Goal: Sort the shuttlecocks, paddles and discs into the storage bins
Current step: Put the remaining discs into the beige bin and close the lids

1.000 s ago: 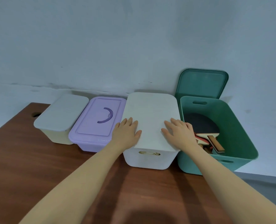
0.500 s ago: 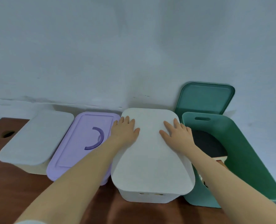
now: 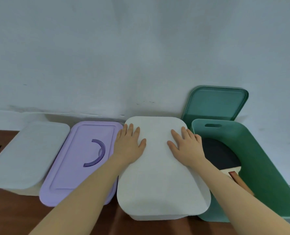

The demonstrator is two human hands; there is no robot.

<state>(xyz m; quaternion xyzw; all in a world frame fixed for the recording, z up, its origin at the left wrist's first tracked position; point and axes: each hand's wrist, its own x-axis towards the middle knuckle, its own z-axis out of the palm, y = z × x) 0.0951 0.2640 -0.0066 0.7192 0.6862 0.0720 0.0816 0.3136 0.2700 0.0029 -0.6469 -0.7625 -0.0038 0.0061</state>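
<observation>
Both hands, the left hand (image 3: 129, 147) and the right hand (image 3: 185, 147), are lying flat with fingers spread on the white bin lid (image 3: 159, 170). Pushing down evenly should be closing it well. Paddles (image 3: 220, 155) are sitting in the open green bin (image 3: 266, 168) on the right.

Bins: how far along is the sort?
Done: the cream bin and purple bin are lidded; paddles lie in the green bin.
In hand: the left hand and right hand lie flat on the white bin's lid, fingers straight.
Left: the green lid leans on the wall, off its bin. Closed bins hide their contents.
</observation>
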